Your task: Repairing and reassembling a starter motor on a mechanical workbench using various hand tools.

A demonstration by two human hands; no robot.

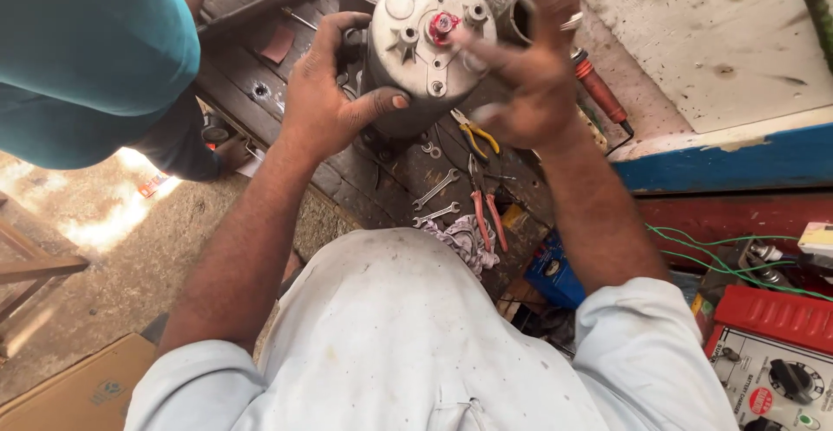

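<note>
- Grey cast metal: one cylindrical motor housing (425, 45) stands end-up on the dark workbench (260, 92), at twelve o'clock from the person's chest, with one red terminal nut (443, 25) near the middle of its end plate.
- The left hand (325, 92) grips the housing's side at nine o'clock, thumb pressed flat on the casing, fingers curled behind.
- The right hand (534, 75) is at three o'clock, blurred; its fingers are spread loose, one fingertip reaching towards the red nut, holding nothing I can make out.
- Risk, as I judge it: held by one hand only, the housing could tip or roll off the bench edge.
- At six o'clock of the housing lie two spanners (436, 201), yellow-handled pliers (475, 133), red-handled pliers (486, 220) and one rag (464, 240).
- One red-handled screwdriver (599, 88) lies at three o'clock.
- Another person's teal sleeve (87, 58) is at nine o'clock.
</note>
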